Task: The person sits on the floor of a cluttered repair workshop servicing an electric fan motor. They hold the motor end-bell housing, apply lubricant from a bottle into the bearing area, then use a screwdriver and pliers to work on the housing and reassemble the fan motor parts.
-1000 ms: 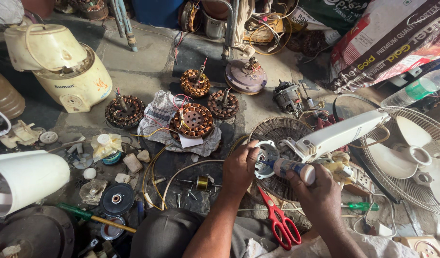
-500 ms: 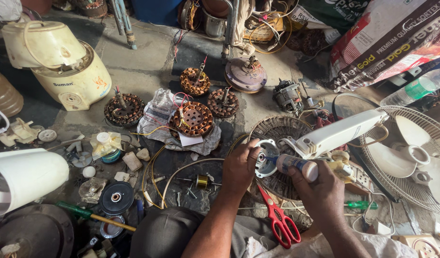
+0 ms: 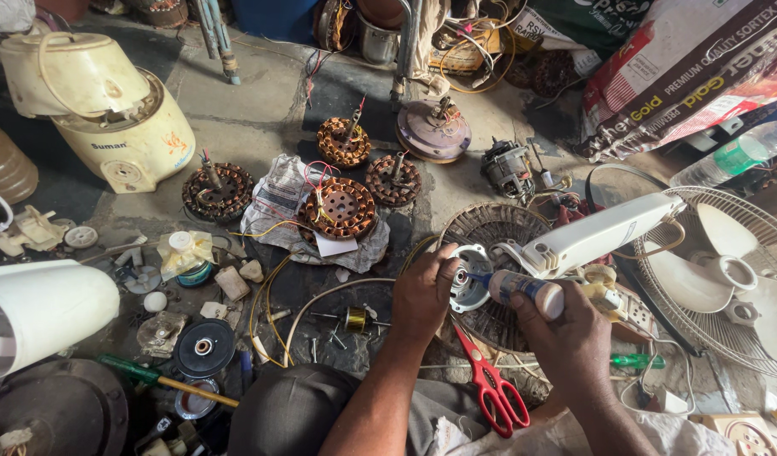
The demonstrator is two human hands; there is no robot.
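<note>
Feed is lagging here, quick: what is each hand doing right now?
Left hand: closed on the round metal motor housing, steadying it.
Right hand: closed around a small tube, nozzle at the housing's centre.

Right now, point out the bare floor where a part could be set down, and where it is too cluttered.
Bare stone floor lies between the cream appliance and the copper windings. A smaller bare strip lies between the purple motor cover and the small grey motor. It is crowded around the left hand, the right hand holding the tube, and the red scissors.
</note>
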